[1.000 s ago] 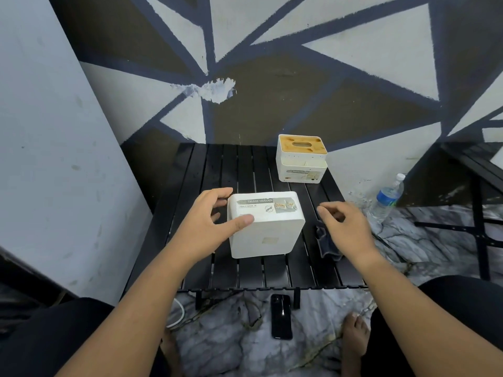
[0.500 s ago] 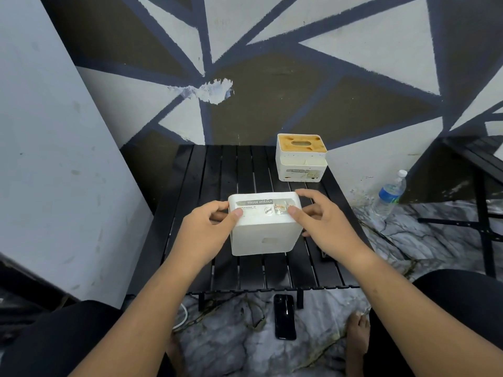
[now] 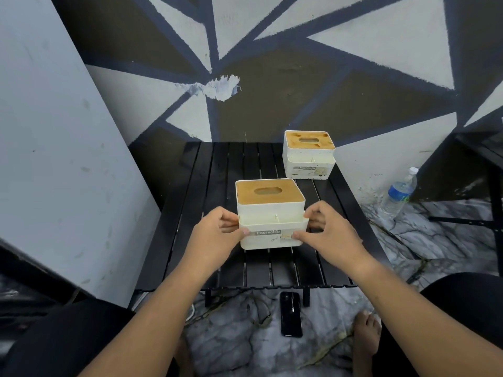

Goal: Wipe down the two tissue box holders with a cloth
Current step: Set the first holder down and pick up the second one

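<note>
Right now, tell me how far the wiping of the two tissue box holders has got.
Done: nothing can be confirmed, though the near holder has a clean-looking wooden lid. In hand: the left hand and right hand grip the near holder upright on the table, with no cloth in view. Left: the far holder, its lid blotchy, stands untouched at the table's back.

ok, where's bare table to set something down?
Bare: back-left slats of the table, left of the far holder, behind the near holder; also the strip between it and the front edge. Crowded: centre, where left hand and right hand grip the near holder.
</note>
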The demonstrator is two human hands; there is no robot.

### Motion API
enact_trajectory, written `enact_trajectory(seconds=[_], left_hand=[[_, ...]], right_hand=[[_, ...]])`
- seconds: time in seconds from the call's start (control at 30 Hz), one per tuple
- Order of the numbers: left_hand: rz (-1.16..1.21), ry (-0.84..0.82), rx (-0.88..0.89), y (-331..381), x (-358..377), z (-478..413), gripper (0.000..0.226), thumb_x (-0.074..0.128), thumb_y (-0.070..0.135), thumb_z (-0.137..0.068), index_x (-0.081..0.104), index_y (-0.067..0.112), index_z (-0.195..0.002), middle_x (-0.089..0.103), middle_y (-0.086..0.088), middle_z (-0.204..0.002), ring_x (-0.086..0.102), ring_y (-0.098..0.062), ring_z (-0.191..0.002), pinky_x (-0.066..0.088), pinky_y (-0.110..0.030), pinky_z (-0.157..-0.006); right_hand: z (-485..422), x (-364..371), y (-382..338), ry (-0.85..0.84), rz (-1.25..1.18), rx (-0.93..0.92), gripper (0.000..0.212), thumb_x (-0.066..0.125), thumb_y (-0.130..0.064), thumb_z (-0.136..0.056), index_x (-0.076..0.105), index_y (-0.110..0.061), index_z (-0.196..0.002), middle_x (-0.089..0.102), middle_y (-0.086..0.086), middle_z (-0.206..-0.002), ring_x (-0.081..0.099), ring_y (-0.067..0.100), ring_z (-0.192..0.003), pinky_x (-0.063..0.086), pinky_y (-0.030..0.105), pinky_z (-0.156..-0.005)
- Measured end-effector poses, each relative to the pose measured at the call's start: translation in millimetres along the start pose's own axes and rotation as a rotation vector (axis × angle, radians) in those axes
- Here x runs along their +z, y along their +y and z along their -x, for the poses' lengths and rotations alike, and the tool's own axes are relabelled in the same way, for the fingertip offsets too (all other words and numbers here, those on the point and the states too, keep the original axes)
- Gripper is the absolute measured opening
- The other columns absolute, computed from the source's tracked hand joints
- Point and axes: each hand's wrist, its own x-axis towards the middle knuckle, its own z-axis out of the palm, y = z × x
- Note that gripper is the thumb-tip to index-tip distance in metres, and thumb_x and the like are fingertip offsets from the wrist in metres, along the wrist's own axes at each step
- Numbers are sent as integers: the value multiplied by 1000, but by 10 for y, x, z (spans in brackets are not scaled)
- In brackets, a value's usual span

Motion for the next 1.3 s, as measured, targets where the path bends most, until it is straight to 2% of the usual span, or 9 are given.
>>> enact_trajectory(seconds=[0.27, 0.4, 0.5, 0.63, 0.77, 0.9, 1.0, 1.1, 1.3], left_hand=[[-39, -100, -79, -131, -5, 2, 35, 91, 18, -87, 67, 27, -111, 80, 12, -111, 76, 4, -96, 63, -31, -94], [-227, -2, 28, -64, -160, -57, 26, 80, 29, -97, 66, 35, -119, 75, 20, -114, 71, 5, -103, 59, -25, -88], [-387, 48, 267, 33, -214, -143, 26, 71, 30, -103, 67, 42, -126, 69, 24, -126, 63, 3, -120, 54, -30, -101], [-525, -122, 485, 144, -112, -270, 39, 63, 30, -109, 62, 40, -147, 52, 23, -160, 44, -2, -149, 39, -39, -125], [-690, -230, 506, 106, -5, -367, 43, 53, 34, -113, 54, 38, -156, 42, 18, -169, 29, -7, -161, 20, -59, -133], [-768, -202, 531, 92, 14, -404, 42, 53, 35, -112, 56, 39, -154, 49, 18, -163, 39, -9, -154, 21, -61, -132], [-824, -156, 576, 79, 28, -413, 42, 55, 36, -110, 57, 37, -152, 55, 18, -155, 45, -13, -145, 17, -59, -133], [-886, -113, 616, 68, 66, -410, 44, 57, 39, -108, 58, 32, -152, 59, 14, -146, 49, -19, -136, 16, -57, -134], [-965, -5, 574, 124, 248, -269, 65, 40, 68, -98, 67, 31, -144, 65, 9, -114, 49, -21, -110, 35, -48, -121]], right_hand=[[10, 50, 216, -75, -26, 3, 37, 92, -9, -83, 61, -17, -100, 80, -8, -109, 74, 2, -106, 61, 27, -91], [-58, -189, 249, 10, -13, -7, 23, 90, -25, -87, 68, -23, -97, 80, -10, -102, 75, 5, -103, 56, 27, -94], [-202, -372, 434, 224, 252, 8, 16, 83, -35, -92, 71, -31, -103, 76, -10, -109, 69, 15, -111, 57, 37, -95], [-299, -315, 704, 160, 413, 122, 41, 80, -36, -95, 72, -27, -134, 69, 1, -129, 63, 30, -124, 54, 40, -102], [-312, -185, 814, 151, 476, 63, 29, 73, -19, -98, 77, -23, -127, 68, 5, -118, 62, 31, -119, 55, 41, -97], [-304, -229, 747, 195, 235, 133, 21, 72, -13, -98, 81, -29, -108, 76, -6, -103, 73, 17, -93, 60, 33, -78], [-293, -250, 617, 253, 24, 117, 20, 80, -16, -94, 83, -34, -103, 81, -15, -98, 76, 7, -96, 62, 31, -88], [-217, -205, 424, 215, -211, 98, 22, 82, -11, -93, 85, -26, -109, 83, -10, -101, 78, 10, -100, 62, 32, -94], [-36, -101, 158, 145, -417, 45, 22, 78, -5, -96, 85, -20, -110, 84, -1, -101, 79, 14, -92, 65, 26, -76]])
